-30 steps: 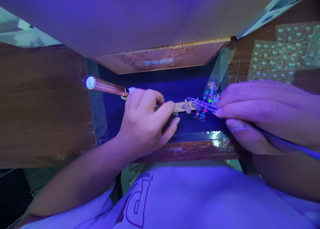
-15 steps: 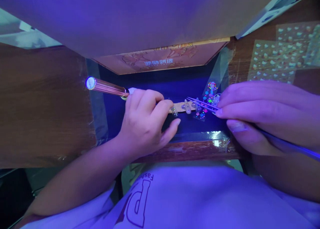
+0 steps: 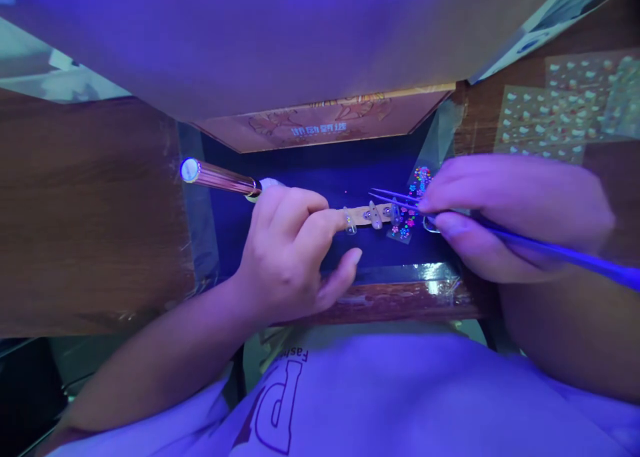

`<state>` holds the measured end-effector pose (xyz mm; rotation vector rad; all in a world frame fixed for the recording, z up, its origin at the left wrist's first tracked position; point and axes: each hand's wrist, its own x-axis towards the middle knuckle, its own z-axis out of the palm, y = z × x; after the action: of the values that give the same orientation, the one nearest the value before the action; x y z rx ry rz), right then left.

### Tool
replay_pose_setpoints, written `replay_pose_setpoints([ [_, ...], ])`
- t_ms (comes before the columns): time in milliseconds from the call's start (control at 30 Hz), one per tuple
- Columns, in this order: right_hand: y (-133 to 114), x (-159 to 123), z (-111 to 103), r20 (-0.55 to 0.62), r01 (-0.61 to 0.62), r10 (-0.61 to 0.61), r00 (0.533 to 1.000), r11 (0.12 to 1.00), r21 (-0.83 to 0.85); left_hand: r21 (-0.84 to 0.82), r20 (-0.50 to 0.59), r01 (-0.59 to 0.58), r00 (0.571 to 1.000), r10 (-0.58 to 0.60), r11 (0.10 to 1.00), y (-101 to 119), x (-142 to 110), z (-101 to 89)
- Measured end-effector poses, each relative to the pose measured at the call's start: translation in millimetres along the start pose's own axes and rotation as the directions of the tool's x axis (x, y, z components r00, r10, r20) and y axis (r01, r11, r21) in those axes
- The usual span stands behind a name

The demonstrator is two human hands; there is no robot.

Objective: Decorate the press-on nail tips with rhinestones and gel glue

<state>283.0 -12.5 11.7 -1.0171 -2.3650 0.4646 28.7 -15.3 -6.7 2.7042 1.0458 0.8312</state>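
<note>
A: Left hand?
B: Left hand (image 3: 290,250) is over the dark mat (image 3: 310,165). Index fingertip at the left end of a pale strip (image 3: 358,215), thumb spread well clear of it. Remaining fingers curled; can't tell if they grip anything.
A: Right?
B: Right hand (image 3: 505,217) closed on tweezers (image 3: 530,241), thumb against fingers. Prongs point left, tips slightly apart, nothing visible between them. They sit near the middle false nail (image 3: 375,216), far side from the person.
A: Where's the strip?
B: Above the mat, between the hands. Three false nails sit crosswise along it, silver beads (image 3: 387,212) between.
A: Nearby?
B: Flower sticker sheet (image 3: 404,229) at the strip's right end, partly hidden by the right hand. Copper tube (image 3: 223,179) left of the left hand, outer end bright; contact unclear. Printed box (image 3: 320,137) behind the mat. More sticker sheets (image 3: 540,120) on the table (image 3: 90,210), right.
</note>
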Motion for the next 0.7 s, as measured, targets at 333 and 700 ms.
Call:
replay_pose_setpoints([
  [333, 9.3, 15.7, 13.9, 0.050, -0.064, 0.054, 0.997, 0.973, 0.220, -0.113, -0.151, -0.074, 0.987, 0.057, 0.991, -3.5, -0.4, -31.1],
  [700, 8.1, 23.4, 15.9, 0.139, 0.014, -0.036, 0.990, 0.987, 0.158, -0.088, -0.079, -0.023, 0.997, 0.016, 0.996, -6.5, -5.0, -51.9],
])
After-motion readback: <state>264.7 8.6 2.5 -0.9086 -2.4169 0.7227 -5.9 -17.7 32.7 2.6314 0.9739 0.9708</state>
